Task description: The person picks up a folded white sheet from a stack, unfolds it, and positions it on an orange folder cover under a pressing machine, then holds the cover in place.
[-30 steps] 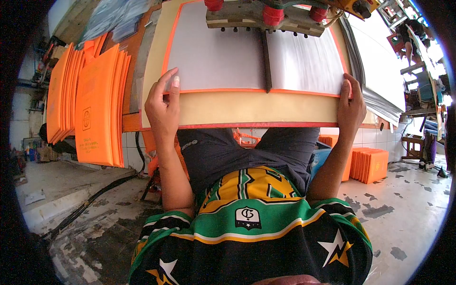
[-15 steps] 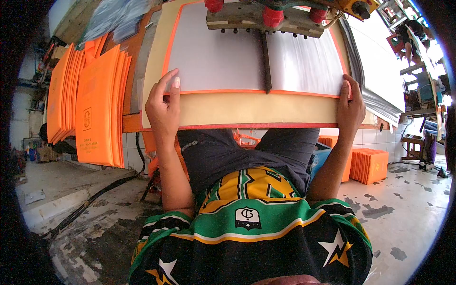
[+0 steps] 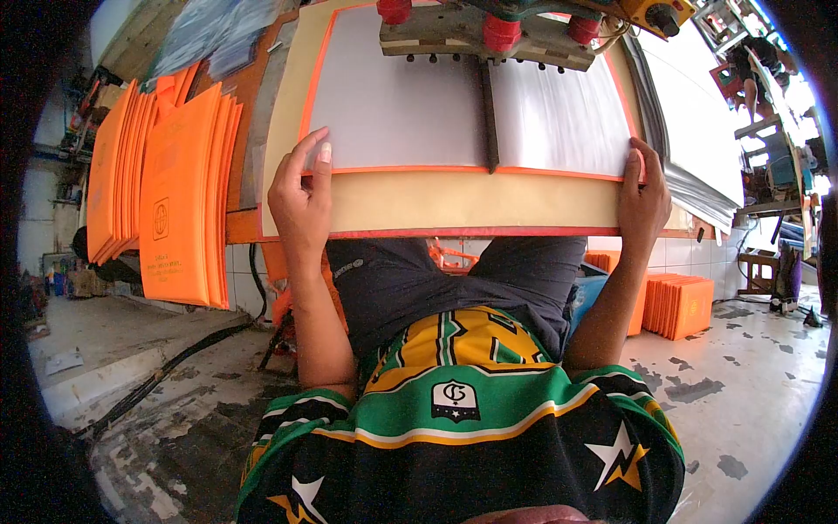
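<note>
An orange-edged cover (image 3: 559,170) lies flat on a tan board (image 3: 454,203), with translucent sheets (image 3: 401,113) over its two halves and a dark strip (image 3: 490,122) down the middle. My left hand (image 3: 301,188) pinches the cover's near left corner between thumb and fingers. At the near right corner, my right hand (image 3: 644,192) grips the cover's edge in the same manner. Above the far part hangs a machine head (image 3: 489,39) with red round parts; it hides the far middle of the cover.
Orange printed folders (image 3: 183,201) stand bunched at the table's left. Clear plastic sheets (image 3: 214,35) lie at the back left, white sheets (image 3: 698,122) at the right. More orange folders (image 3: 676,306) stand on the floor at right. Part of another person (image 3: 751,74) shows far right.
</note>
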The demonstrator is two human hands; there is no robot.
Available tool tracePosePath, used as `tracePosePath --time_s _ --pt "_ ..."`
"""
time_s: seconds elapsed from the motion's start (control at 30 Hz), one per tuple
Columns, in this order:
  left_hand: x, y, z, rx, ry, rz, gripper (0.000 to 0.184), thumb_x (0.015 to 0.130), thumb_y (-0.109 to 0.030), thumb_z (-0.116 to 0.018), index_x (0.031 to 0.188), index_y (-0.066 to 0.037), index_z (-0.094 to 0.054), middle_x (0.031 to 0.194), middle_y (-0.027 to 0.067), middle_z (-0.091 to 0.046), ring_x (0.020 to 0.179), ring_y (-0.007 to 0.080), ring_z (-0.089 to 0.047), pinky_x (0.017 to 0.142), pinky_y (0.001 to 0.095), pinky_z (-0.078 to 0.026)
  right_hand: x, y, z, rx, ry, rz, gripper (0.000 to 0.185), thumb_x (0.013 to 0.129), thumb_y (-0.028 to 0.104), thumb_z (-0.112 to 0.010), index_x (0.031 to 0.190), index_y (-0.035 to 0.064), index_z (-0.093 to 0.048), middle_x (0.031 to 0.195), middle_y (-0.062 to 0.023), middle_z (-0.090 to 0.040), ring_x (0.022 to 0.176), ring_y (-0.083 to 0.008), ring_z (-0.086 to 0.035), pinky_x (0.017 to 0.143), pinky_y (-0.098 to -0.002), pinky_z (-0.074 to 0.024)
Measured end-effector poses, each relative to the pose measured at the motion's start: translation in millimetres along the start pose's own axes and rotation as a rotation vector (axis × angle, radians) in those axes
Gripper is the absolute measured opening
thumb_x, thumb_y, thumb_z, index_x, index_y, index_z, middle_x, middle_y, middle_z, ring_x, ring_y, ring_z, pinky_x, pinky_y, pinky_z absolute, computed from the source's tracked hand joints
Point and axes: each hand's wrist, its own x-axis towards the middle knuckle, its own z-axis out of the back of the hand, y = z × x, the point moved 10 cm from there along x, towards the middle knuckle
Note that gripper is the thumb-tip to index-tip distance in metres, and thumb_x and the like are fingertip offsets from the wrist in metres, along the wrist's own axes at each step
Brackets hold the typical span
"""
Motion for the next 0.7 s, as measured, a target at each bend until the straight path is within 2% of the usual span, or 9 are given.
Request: tracePosePath --time_s 0.07,0.1,0.3,0.47,0.7 --pt "0.4 1.5 -0.9 -0.015 0.009 0.006 0.036 0.110 -0.029 -0.065 0.135 -0.005 -0.075 0.134 0.0140 -0.077 0.129 0.0259 -0.070 0.113 0.0393 -0.050 -0.2 -1.4 -0.8 -0.002 0.021 -0.023 0.032 0.113 0.039 -0.055 0.132 0.0194 -0.072 0.119 -0.0159 -0.079 0.094 -0.0363 -0.078 0.084 -0.0484 -0.0584" --pt "0.4 1.7 -0.7 -0.015 0.009 0.006 0.036 0.110 -0.029 -0.065 0.135 -0.005 -0.075 0.134 0.0140 -0.077 0.129 0.0259 -0.070 0.113 0.0393 -0.050 -0.3 -1.4 -0.8 -0.001 0.020 -0.023 0.032 0.113 0.039 -0.055 0.132 0.0194 -0.072 0.119 -0.0159 -0.079 0.094 -0.0363 -0.078 0.084 -0.0484 -0.0584" --pt "-0.7 2.3 -1.1 -0.020 0.021 0.044 0.035 0.111 -0.028 -0.065 0.136 -0.006 -0.075 0.133 0.0140 -0.077 0.125 0.0251 -0.071 0.105 0.0377 -0.053 0.0 -2.9 -2.4 0.003 0.033 -0.034 0.034 0.113 0.040 -0.054 0.134 0.0198 -0.072 0.123 -0.0140 -0.079 0.095 -0.0363 -0.078 0.086 -0.0481 -0.0584" --pt "0.1 0.4 -0.1 0.007 0.005 -0.015 0.035 0.111 -0.029 -0.065 0.136 -0.007 -0.075 0.132 0.0133 -0.078 0.121 0.0228 -0.072 0.098 0.0349 -0.055 0.0 -5.1 -3.5 -0.020 0.046 -0.058 0.035 0.113 0.041 -0.053 0.135 0.0201 -0.072 0.124 -0.0138 -0.078 0.099 -0.0361 -0.078 0.087 -0.0483 -0.0584" --pt "-0.4 1.0 -0.4 -0.013 0.022 0.050 0.034 0.111 -0.029 -0.065 0.135 -0.007 -0.076 0.131 0.0134 -0.078 0.122 0.0238 -0.072 0.100 0.0357 -0.055 0.0 -5.4 -3.8 -0.017 0.042 -0.056 0.035 0.114 0.040 -0.053 0.134 0.0198 -0.072 0.124 -0.0143 -0.078 0.099 -0.0363 -0.078 0.086 -0.0485 -0.0585"
